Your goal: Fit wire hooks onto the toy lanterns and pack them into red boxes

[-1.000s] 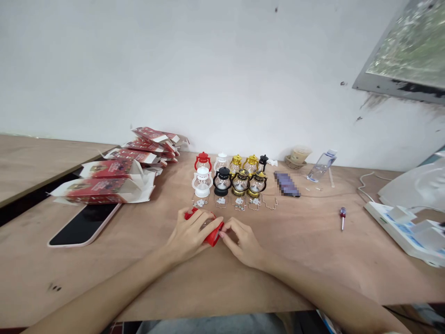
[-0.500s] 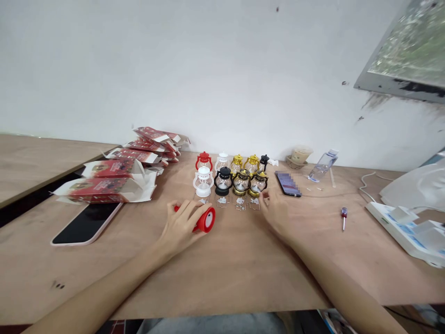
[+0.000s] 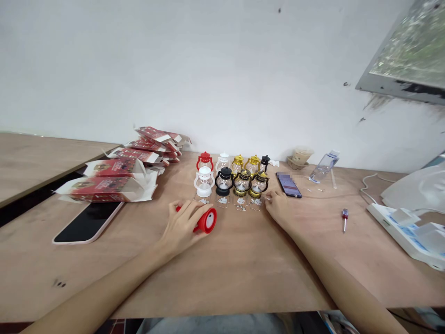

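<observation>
My left hand (image 3: 183, 223) lies over a small red toy lantern (image 3: 207, 220) that rests on its side on the wooden table (image 3: 243, 264), its round base facing me. My right hand (image 3: 281, 209) rests on the table to the right, fingertips down at a thin wire handle beside the front row of lanterns; the wire is mostly hidden under the fingers. Two rows of small lanterns (image 3: 232, 175) in red, white, black and gold stand upright behind both hands, with small loose parts (image 3: 239, 204) laid in front of them.
Red and white cardboard boxes (image 3: 114, 178) are piled at the left, with a dark tablet (image 3: 87, 221) in front of them. A phone (image 3: 289, 184), a cup (image 3: 299, 157), a water bottle (image 3: 324, 166), a small screwdriver (image 3: 344, 218) and a white tray (image 3: 410, 227) lie to the right.
My right hand left the red lantern and moved right and away to the wire piece beside the gold lanterns. My left hand keeps the red lantern, now turned with its base toward me.
</observation>
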A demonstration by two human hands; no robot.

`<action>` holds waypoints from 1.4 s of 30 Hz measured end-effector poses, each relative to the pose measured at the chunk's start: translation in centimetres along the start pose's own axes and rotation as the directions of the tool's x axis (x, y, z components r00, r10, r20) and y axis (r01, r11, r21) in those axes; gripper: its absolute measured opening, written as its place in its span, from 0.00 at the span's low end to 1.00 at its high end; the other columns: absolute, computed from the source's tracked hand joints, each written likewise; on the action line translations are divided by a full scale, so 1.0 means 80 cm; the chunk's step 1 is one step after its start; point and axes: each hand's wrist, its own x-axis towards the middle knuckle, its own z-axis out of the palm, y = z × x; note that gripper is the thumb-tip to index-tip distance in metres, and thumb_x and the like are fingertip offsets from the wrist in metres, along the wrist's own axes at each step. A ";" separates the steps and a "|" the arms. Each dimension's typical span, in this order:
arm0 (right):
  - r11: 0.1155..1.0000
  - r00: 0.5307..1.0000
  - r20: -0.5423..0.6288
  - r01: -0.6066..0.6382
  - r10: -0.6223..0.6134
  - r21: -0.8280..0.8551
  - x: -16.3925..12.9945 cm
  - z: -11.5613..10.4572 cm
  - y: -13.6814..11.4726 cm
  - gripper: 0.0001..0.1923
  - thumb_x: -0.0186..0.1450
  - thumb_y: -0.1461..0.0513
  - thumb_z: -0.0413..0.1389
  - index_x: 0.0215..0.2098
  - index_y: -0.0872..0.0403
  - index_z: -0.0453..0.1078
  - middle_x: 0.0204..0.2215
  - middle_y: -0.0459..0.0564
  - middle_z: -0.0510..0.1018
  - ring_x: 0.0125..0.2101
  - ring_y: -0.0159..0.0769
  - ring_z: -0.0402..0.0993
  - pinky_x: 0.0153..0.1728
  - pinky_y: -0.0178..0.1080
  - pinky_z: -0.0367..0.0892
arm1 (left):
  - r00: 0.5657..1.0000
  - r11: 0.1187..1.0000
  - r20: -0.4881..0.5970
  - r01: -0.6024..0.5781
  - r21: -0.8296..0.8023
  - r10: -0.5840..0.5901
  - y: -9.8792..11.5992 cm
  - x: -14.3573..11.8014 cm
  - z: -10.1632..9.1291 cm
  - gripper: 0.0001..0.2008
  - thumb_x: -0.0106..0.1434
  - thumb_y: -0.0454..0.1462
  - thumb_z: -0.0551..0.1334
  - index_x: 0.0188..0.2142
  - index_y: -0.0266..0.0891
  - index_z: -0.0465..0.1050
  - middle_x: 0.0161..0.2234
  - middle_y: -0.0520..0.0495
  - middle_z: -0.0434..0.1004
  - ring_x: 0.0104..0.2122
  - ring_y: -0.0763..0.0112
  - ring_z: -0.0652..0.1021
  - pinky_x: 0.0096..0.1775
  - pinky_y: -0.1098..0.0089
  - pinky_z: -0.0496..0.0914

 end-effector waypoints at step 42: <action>0.334 0.923 0.013 0.126 -0.386 0.934 -0.104 -0.048 -0.144 0.10 0.61 0.55 0.56 0.30 0.52 0.63 0.33 0.46 0.70 0.34 0.33 0.68 0.36 0.36 0.65 | 0.985 0.991 -0.141 -0.087 0.097 0.101 0.034 0.000 0.009 0.15 0.65 0.41 0.52 0.45 0.36 0.70 0.35 0.43 0.77 0.33 0.65 0.73 0.36 0.63 0.54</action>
